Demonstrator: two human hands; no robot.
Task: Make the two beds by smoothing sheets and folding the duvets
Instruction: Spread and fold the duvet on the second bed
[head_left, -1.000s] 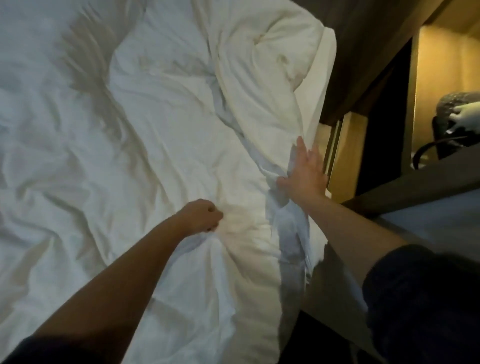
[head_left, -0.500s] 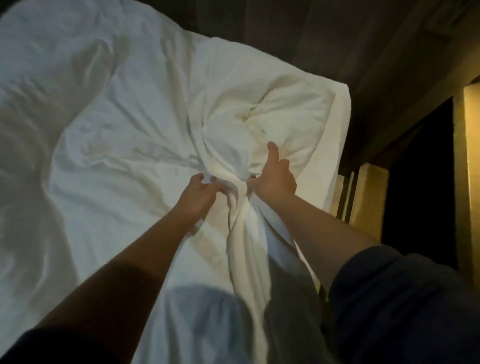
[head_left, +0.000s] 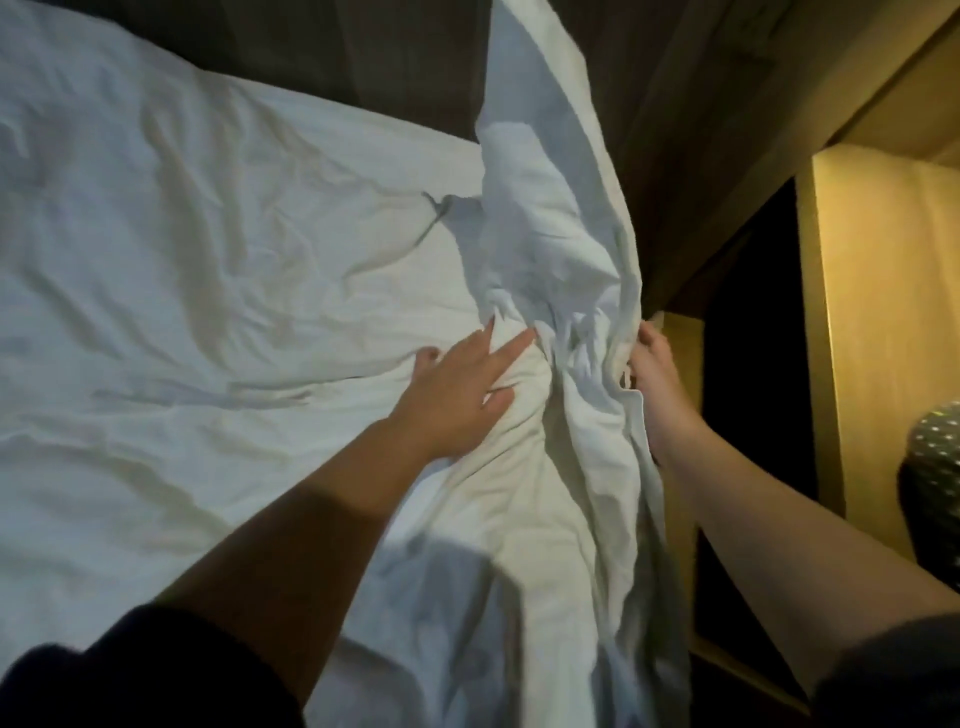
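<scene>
Most of the bed (head_left: 104, 519), from its left edge to the middle, shows a bare white sheet (head_left: 218, 249), heavily creased. The left grip (head_left: 457, 384) lies open, fingers spread and straight, pressing down on the bunched folds and holding nothing. Just beside it the duvet (head_left: 545, 249) is gathered along the bed's right edge and rises in a twisted column toward the head. The right grip (head_left: 649, 364) is curled round the duvet's edge there. The step in hand looks like gathering the duvet to fold it. Next, it probably needs untwisting and spreading flat, once the exposed sheet is smoothed.
</scene>
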